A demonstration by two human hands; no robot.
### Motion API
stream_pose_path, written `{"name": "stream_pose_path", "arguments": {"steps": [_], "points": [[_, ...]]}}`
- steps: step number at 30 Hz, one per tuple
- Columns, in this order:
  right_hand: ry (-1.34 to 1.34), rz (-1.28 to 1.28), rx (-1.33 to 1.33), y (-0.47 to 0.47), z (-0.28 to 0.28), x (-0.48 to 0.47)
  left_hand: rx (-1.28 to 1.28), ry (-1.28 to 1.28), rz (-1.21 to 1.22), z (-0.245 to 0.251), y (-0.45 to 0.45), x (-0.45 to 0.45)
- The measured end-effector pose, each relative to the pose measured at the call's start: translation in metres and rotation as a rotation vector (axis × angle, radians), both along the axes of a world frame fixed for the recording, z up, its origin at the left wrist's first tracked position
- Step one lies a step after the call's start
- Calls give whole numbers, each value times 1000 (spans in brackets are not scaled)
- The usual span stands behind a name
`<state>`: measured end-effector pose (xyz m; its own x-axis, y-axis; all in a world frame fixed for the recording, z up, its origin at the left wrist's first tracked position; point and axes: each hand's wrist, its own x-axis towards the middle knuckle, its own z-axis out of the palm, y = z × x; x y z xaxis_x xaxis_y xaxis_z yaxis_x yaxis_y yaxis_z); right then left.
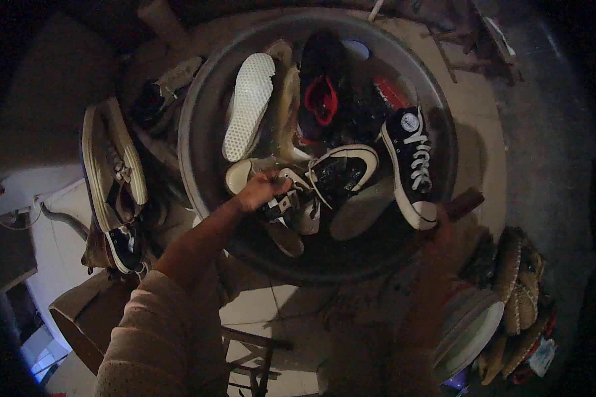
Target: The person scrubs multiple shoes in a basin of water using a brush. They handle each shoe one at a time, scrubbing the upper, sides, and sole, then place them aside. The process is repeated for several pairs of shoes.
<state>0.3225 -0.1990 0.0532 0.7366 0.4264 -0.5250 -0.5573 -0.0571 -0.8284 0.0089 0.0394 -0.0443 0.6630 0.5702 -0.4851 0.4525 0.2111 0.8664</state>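
Observation:
A wide dark round tub (193, 191) full of shoes lies before me. My left hand (263, 191) grips the pale upper of a black-and-white shoe (293, 203) inside it. At the tub's right rim, my right hand (439, 231) is in shadow, closed around a dark brown block (467, 204), too dim to name surely. Beside that hand, a black canvas sneaker (408, 159) with white laces leans on the tub wall, toe towards me. Between the hands rest a black shoe with a cream rim (370, 161) and a grey insole (360, 213).
A white-soled shoe (251, 106) lies sole up near a black shoe with red lining (322, 99). Stacked shoes (111, 164) stand left of the tub, above a cardboard box (82, 312). Tan footwear (519, 288) and a pale round vessel (472, 330) sit at right.

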Motion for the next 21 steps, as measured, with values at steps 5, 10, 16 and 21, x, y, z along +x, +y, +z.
{"name": "stream_pose_path", "arguments": {"steps": [5, 10, 16, 21], "points": [[24, 31, -1, 10, -22, -10, -156, 56, -50, 35, -2, 9], [-79, -12, -108, 23, -38, -17, 160, -175, -245, 28, -8, 5], [-78, -95, -335, 45, 16, -35, 872, -120, -638, 33, -9, 10], [-245, -168, -342, 37, -7, -18, 1016, 24, -226, 107, 41, 81]]}}
